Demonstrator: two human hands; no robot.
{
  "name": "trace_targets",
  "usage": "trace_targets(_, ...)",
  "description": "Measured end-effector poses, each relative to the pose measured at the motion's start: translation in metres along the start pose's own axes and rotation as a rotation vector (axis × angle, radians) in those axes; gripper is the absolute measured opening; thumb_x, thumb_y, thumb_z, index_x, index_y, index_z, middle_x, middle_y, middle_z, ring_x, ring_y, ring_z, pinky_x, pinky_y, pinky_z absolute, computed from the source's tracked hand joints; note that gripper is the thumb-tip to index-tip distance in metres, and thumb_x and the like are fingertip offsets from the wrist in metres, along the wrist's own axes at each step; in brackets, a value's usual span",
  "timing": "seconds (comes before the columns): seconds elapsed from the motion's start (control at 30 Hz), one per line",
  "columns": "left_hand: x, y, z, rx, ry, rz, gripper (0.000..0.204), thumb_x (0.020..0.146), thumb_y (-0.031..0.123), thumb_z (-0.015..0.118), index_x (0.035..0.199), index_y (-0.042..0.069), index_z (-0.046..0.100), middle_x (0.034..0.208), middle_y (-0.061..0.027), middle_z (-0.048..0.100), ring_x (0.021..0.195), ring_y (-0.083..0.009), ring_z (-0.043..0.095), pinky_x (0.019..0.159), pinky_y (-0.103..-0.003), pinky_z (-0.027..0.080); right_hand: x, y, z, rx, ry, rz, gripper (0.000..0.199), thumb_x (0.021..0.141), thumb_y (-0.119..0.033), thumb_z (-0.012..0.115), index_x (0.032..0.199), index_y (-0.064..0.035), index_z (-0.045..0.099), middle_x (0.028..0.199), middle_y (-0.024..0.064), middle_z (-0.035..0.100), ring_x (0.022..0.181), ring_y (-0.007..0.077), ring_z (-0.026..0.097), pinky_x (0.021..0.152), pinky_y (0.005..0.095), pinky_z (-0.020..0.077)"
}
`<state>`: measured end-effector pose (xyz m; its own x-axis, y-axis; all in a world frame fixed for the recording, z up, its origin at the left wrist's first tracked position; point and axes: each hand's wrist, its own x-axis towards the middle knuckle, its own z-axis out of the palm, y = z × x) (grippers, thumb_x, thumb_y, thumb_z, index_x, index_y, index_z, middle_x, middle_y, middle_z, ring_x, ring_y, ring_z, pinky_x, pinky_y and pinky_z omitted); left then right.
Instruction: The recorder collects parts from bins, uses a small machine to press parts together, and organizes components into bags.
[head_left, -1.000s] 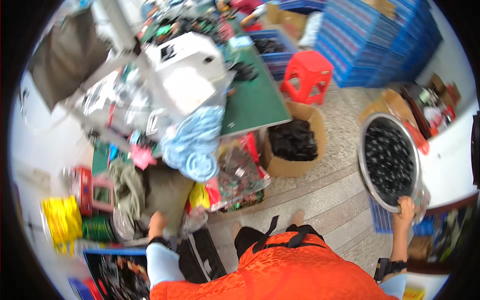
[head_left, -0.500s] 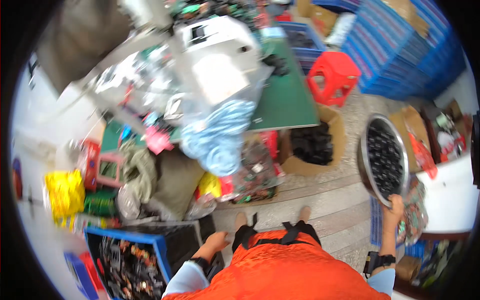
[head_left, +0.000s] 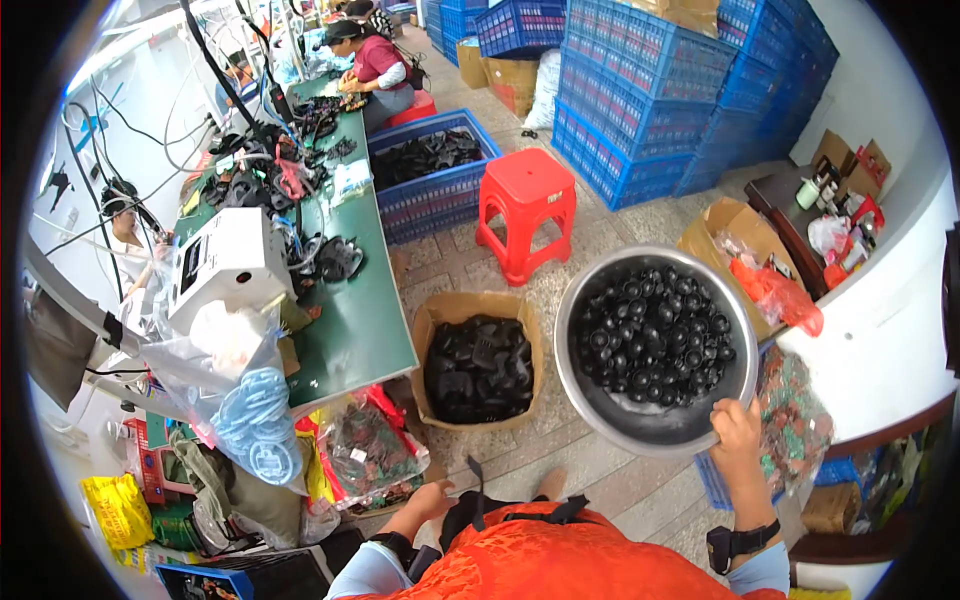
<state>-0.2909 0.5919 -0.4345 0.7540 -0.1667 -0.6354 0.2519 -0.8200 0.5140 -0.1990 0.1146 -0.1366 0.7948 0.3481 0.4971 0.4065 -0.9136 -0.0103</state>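
A wide steel basin [head_left: 585,400] full of small round black plastic parts [head_left: 655,335] is in front of me on the right. My right hand [head_left: 738,430] grips its near right rim, thumb over the edge. Beside my left hip, my left hand [head_left: 430,500] hangs loosely with nothing in it, its thumb apart from the bent fingers. An open cardboard box [head_left: 425,385] of black plastic shells [head_left: 480,370] stands on the floor left of the basin, apart from it.
Beyond the box stands a red stool [head_left: 528,190]. A green workbench [head_left: 350,340] runs along the left, where a co-worker [head_left: 375,65] sits farther off. Blue crates [head_left: 640,100] are stacked at the back. A carton [head_left: 725,225] and a bag of parts [head_left: 795,410] flank the basin.
My view has swung to the right and become sharper. The basin, still gripped by my right hand, now appears nearer the middle and shows its round opening more fully.
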Motion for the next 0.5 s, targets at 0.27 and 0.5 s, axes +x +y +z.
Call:
trace_targets(0.27,0.083,0.045,-0.008,0.053,0.032,0.008,0.048,0.079,0.034,0.068,0.119,0.01,0.059,0.102,-0.0176,0.067,0.097,-0.0355,0.063,0.084,-0.043,0.049,0.099,0.109,0.052,0.136,0.012,-0.135,0.018,0.057,0.0,0.065,0.072,-0.0043,0.055,0.085,0.009,0.057,0.077,0.0331,0.058,0.09,0.0522,0.0408)
trace_targets(0.5,0.167,0.119,-0.081,0.085,-0.023,-0.16,0.053,0.078,0.04,0.069,0.122,0.012,0.059,0.113,-0.0169,0.064,0.106,-0.0342,0.061,0.092,-0.042,0.048,0.226,0.186,0.117,0.172,-0.015,-0.225,0.02,0.057,-0.002,0.068,0.072,-0.0057,0.054,0.085,0.0077,0.058,0.078,0.0313,0.059,0.093,0.0545,0.0389)
